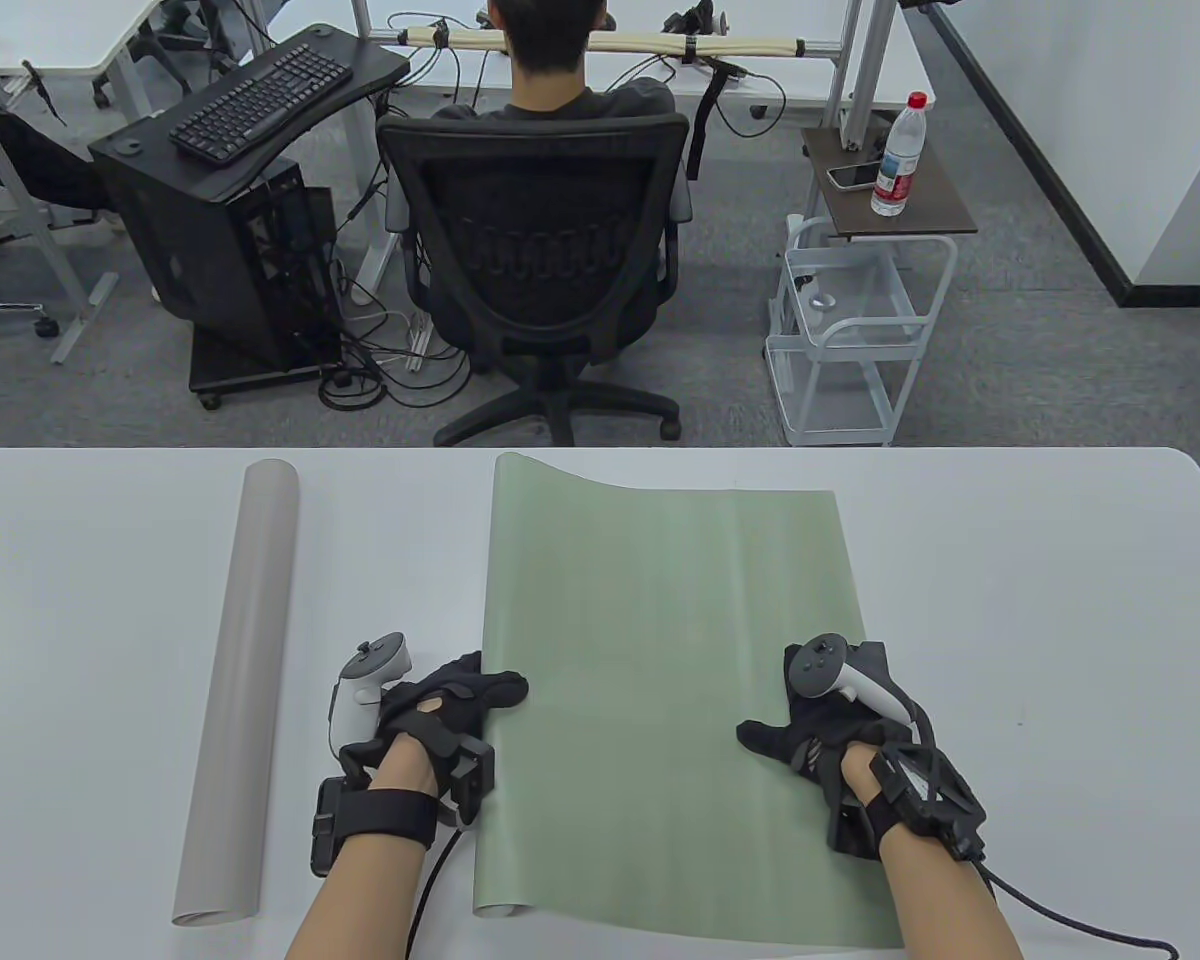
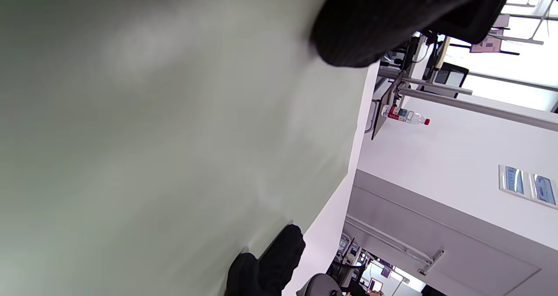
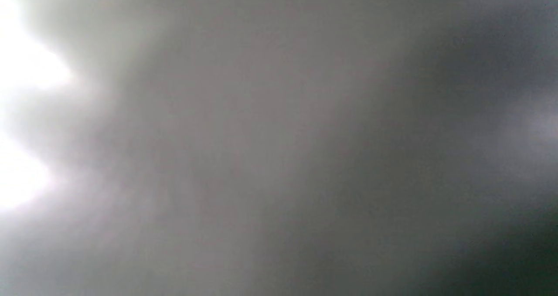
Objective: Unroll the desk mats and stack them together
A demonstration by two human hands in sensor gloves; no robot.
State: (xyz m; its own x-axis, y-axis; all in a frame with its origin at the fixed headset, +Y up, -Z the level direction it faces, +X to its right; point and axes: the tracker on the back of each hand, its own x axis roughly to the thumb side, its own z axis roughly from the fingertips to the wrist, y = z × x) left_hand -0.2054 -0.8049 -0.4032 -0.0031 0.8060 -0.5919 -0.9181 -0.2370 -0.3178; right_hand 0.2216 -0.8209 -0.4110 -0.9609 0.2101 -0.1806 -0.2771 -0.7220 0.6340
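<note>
A pale green desk mat (image 1: pixel 660 690) lies unrolled in the middle of the white table (image 1: pixel 1040 620); its left edge still curls up into a low roll. My left hand (image 1: pixel 490 695) rests palm down on that curled left edge, fingers laid onto the mat. My right hand (image 1: pixel 790 720) presses flat on the mat near its right edge, thumb pointing left. A grey desk mat (image 1: pixel 240 680) lies rolled up to the left, apart from both hands. In the left wrist view the green mat (image 2: pixel 174 139) fills the frame under a black fingertip (image 2: pixel 362 25). The right wrist view is a grey blur.
Beyond the table's far edge stand an office chair (image 1: pixel 540 250) with a seated person, a white cart (image 1: pixel 850 330) and a side table with a water bottle (image 1: pixel 900 155). My right hand's cable (image 1: pixel 1060 915) trails over the table's front right.
</note>
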